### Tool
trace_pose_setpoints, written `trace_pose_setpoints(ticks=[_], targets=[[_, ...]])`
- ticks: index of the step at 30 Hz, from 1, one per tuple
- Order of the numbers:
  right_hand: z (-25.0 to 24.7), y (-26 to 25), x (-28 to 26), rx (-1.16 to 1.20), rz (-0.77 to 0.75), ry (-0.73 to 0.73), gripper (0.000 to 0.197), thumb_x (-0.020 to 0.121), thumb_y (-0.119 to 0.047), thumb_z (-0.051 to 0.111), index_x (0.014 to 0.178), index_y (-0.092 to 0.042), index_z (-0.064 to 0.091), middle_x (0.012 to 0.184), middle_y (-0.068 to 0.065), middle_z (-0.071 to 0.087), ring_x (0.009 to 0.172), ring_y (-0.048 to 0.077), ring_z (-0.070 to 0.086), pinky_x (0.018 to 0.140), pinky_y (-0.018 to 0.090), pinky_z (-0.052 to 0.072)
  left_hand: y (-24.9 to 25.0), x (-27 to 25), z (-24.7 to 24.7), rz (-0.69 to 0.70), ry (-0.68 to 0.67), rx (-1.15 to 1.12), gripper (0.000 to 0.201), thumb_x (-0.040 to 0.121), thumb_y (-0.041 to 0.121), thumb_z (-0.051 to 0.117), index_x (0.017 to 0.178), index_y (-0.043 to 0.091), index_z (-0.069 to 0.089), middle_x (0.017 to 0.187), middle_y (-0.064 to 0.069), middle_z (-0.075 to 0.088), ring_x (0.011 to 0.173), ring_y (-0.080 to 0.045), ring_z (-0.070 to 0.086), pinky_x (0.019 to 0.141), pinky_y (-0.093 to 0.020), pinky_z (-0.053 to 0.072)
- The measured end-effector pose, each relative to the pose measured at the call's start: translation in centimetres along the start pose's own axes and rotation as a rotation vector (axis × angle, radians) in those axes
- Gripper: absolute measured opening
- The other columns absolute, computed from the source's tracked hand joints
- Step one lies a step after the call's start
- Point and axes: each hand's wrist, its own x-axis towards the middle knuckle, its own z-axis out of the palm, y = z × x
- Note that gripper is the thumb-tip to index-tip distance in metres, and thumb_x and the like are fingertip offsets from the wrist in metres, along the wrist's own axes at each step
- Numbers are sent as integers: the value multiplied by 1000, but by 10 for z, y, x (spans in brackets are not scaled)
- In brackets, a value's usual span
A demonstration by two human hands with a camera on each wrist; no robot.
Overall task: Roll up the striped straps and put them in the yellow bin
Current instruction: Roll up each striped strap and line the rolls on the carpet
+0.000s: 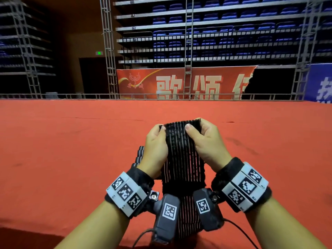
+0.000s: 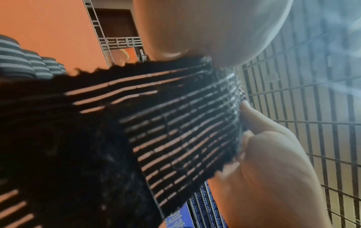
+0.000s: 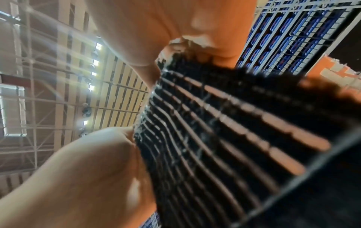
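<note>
Beyond the red banner [image 1: 185, 83] reading "歌颂", your left hand [image 1: 156, 150] and right hand [image 1: 206, 142] pinch the striped strap's [image 1: 181, 159] far end, thumbs on top.

A: Striped strap [image 1: 182, 159], lower end: hidden behind the wrist cameras [image 1: 168, 212], cut off below.
B: Rolled straps [image 1: 139, 155]: mostly behind left hand [image 1: 156, 146]; count unreadable. Right wrist view blurred.
</note>
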Motion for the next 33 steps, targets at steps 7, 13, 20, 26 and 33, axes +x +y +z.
trace_pose_setpoints(ticks=[7, 13, 20, 26, 33], targets=[[5, -5, 11, -243, -77, 44, 18, 93, -21, 57, 79, -10, 57, 75, 7, 65, 74, 29, 62, 69, 48, 52, 14, -6, 5, 57, 2, -106, 30, 104, 12, 37, 89, 6, 63, 73, 1, 67, 64, -11, 62, 57, -23, 51], [8, -6, 13, -400, -48, 81, 26, 92, -32, 56, 84, -8, 57, 77, 6, 65, 74, 27, 61, 70, 47, 51, 19, -6, 3, 125, -23, -10, 34, 105, 29, 43, 94, 0, 58, 83, -10, 63, 75, -21, 60, 72, -41, 52], [10, -15, 12, 2, 279, -104, 27, 100, -34, 47, 115, -14, 42, 108, 3, 59, 94, 15, 60, 84, 33, 51, 21, -2, 0, 221, -26, 52, 32, 102, 32, 45, 94, 2, 53, 90, -21, 65, 80, -35, 63, 79, -49, 52], [20, -18, 10, 93, 227, -34, 22, 103, -25, 41, 114, -7, 47, 109, 13, 63, 98, 24, 64, 85, 37, 52, 26, -1, 7, 289, -75, 82, 16, 103, 27, 44, 91, 16, 47, 88, -4, 57, 80, -15, 57, 77, -41, 50], [-7, -28, 18, 89, 43, -119, 11, 95, 0, 53, 89, -9, 54, 74, 7, 57, 61, 12, 56, 58, 25, 48, 30, 6, -14, 382, -194, 185, 6, 96, 17, 51, 91, 16, 54, 83, -6, 59, 74, -17, 57, 69, -42, 49]])
